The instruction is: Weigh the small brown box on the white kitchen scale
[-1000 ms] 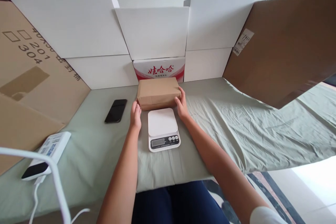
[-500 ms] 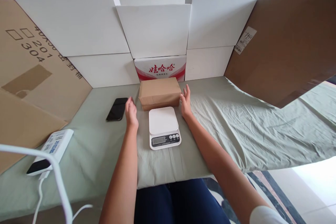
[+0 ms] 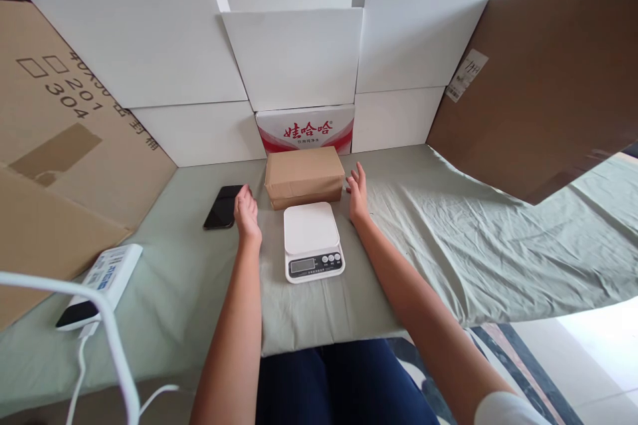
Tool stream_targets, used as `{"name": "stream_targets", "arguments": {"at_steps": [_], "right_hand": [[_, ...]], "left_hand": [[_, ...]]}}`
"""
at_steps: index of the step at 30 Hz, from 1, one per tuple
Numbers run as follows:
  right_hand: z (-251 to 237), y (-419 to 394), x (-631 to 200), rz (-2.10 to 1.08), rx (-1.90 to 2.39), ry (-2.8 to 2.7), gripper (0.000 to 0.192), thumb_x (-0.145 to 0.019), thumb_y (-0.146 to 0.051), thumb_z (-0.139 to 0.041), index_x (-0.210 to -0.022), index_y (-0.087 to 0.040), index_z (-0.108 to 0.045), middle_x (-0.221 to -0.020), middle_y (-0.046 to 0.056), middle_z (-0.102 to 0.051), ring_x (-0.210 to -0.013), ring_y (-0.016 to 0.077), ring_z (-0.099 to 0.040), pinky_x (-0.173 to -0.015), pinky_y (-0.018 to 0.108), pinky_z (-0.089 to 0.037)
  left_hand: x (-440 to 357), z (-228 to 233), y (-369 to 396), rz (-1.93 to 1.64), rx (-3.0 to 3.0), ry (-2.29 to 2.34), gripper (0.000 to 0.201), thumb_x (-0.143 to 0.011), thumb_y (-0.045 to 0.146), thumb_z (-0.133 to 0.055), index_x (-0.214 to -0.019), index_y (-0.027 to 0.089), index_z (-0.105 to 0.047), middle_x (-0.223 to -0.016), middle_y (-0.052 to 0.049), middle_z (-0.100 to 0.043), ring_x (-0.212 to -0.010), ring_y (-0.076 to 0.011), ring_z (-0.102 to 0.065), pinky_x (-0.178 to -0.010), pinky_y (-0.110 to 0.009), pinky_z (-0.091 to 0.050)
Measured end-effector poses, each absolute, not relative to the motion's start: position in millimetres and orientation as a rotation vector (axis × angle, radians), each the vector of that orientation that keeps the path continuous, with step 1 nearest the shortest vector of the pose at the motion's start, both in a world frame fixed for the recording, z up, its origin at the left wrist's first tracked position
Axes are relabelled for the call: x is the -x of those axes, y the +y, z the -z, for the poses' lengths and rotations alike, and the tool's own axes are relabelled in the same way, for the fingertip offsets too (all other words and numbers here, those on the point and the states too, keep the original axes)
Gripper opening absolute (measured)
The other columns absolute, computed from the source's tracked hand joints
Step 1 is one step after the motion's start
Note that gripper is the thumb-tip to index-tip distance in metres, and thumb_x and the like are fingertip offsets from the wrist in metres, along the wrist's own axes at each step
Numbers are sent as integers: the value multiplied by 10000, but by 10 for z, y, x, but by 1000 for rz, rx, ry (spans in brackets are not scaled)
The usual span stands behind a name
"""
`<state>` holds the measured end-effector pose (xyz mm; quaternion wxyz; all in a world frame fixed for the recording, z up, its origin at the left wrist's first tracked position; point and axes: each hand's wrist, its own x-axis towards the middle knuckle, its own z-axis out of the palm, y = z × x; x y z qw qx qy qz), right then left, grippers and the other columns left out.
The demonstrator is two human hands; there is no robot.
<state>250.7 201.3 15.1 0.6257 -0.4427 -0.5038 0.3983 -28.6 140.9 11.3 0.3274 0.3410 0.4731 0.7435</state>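
While backing off the brown parcel (image 3: 304,176), now sitting free behind the kitchen scale (image 3: 312,242): left hand (image 3: 246,211) and right hand (image 3: 357,190) flanking it, empty, fingers spreading loosely, touching nothing.

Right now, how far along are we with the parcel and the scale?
The brown paper parcel lies on the green cloth just behind the white kitchen scale, whose platform is bare. The left hand and right hand are open on either side of it, touching nothing. Weighing does not look started.
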Motion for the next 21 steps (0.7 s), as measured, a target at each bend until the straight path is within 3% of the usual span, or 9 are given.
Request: {"name": "stream_targets", "arguments": {"at_steps": [10,14,21], "right_hand": [[-93,2041,-2509,-928,978,-1262,756,-974,-647,-435,-1655,-346,-304,-1749,54,-348,-1566,285,-420,-1229,543,-417],[-87,2046,-2502,-957,944,-1267,746,-962,-640,-456,-1636,-343,-337,-1708,48,-425,-1538,281,-459,-1216,546,-438],[-168,1963,-2462,-944,877,-1348,788,-950,-660,-498,-1630,-281,-372,-1697,70,-444,-1573,295,-419,-1292,535,-344]], "left_hand": [[211,-42,1446,-1827,-941,1244,833,-860,833,-519,-1435,243,-645,-1658,-180,-476,-1577,-295,-395,-1281,-448,-302],[183,-9,1464,-1799,-980,1248,874,-843,848,-545,-1445,221,-637,-1637,-199,-498,-1569,-316,-408,-1282,-465,-303],[122,8,1489,-1782,-985,1225,865,-837,823,-588,-1442,207,-647,-1590,-187,-559,-1529,-326,-473,-1274,-471,-329]]}}
